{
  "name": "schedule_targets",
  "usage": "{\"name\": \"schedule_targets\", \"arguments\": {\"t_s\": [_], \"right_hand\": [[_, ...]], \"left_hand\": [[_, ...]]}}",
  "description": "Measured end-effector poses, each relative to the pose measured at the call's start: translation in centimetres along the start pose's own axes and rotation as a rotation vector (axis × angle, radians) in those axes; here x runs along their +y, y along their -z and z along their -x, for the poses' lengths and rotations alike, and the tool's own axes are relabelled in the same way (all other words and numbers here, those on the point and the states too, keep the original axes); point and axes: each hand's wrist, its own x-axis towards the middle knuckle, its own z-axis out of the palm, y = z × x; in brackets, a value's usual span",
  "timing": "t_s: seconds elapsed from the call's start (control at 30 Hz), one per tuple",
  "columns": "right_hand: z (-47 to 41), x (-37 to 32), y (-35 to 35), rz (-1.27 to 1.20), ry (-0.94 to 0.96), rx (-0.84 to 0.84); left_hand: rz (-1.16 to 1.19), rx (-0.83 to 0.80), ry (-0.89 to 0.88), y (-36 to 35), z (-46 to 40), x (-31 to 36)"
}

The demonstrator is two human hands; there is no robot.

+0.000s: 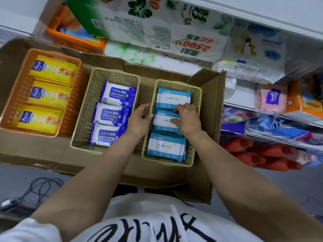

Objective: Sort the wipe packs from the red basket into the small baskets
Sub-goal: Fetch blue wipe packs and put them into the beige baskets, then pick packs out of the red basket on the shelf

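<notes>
White shirt [139, 222] — black lettering, drawstring

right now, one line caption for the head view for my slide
Both hands settle the middle light-blue wipe pack in the right beige basket.

- One view only, from a camera worn on the person's head; no second view shares the scene.
- It faces forward and steeply down, over the person's white shirt [148, 222] at the bottom edge.
- Both forearms run up from the bottom edge to the middle, ending at the left hand [139, 120] and right hand [187, 119].
- Close range: the cardboard box [111, 165] (flaps open) fills the middle.
- Wide-angle lens: the shelves [262, 137] on the right edge bend and tilt.
- The floor [26, 180] shows at lower left, with cables on it.
</notes>
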Motion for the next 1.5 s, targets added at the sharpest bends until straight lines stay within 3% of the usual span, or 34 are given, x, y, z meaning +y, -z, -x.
{"name": "schedule_targets", "arguments": {"t_s": [0.23, 0.4, 0.83, 1.03, 1.2, 1.33, 1.5], "right_hand": [[0.0, -0.2, 0.1, 0.151, 0.020, 0.062], [-0.8, 0.6, 0.6, 0.151, 0.033, -0.197], [-1.6, -1.9, 4.2, 0.152, -0.033, -0.227], [-0.6, -10.4, 10.2, 0.266, 0.068, -0.179], [3.0, -22.9, 12.6, 0.263, 0.227, 0.043], [7.3, -34.3, 10.4, 0.144, 0.411, 0.268], [11.1, -47.0, 4.3, 0.022, 0.580, 0.344]], "left_hand": [[-0.001, 0.004, -0.001, -0.1, 0.0, 0.0], [-0.017, 0.019, -0.012, -0.2, -0.2, -0.1], [-0.186, 0.020, -0.060, 3.5, 1.6, 1.5], [-0.342, 0.103, -0.270, 14.5, 3.8, 3.6], [-0.547, 0.335, -0.507, 28.8, 7.7, 2.3], [-0.653, 0.549, -0.581, 40.6, 11.7, -0.4], [-0.694, 0.686, -0.604, 53.0, 15.5, -5.3]]}}
